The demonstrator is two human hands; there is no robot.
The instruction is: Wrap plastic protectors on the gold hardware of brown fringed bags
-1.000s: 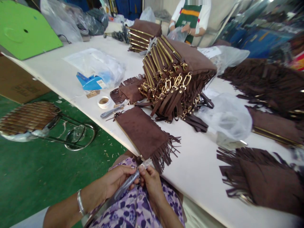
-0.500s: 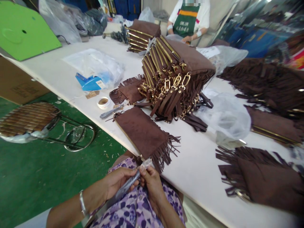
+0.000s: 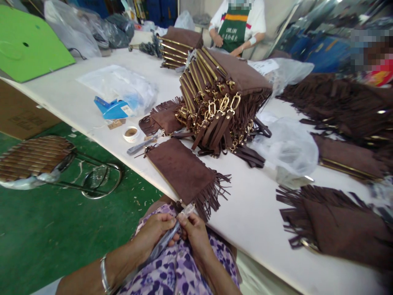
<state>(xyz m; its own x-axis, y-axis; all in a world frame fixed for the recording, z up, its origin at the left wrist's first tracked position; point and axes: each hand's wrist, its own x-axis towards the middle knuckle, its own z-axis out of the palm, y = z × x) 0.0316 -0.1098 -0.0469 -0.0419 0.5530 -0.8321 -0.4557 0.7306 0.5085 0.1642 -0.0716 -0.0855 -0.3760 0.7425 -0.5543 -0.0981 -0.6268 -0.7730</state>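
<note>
Both my hands are closed on a long strap wrapped in clear plastic [image 3: 164, 241], held over my lap at the table edge. My left hand [image 3: 158, 233] grips it along its length, while my right hand [image 3: 193, 229] pinches its upper end. Just beyond my fingers lies a brown fringed pouch [image 3: 181, 166], its zipper side toward me and its near corner close to the wrapped end. Whether the strap is joined to the pouch I cannot tell. Behind it is a stack of brown bags [image 3: 233, 73] with gold zippers, clasps and wrist straps.
A blue tape dispenser [image 3: 110, 108], a tape roll [image 3: 131, 133] and plastic bags [image 3: 123, 84] lie to the left. More fringed pouches [image 3: 340, 225] spread along the right. A stool [image 3: 37, 157] stands on the green floor. Across the table is a person in a green apron [image 3: 233, 28].
My hands keep their grip on the wrapped strap, with only slight finger movement. The view has shifted a little. The person across the table has moved their hands apart.
</note>
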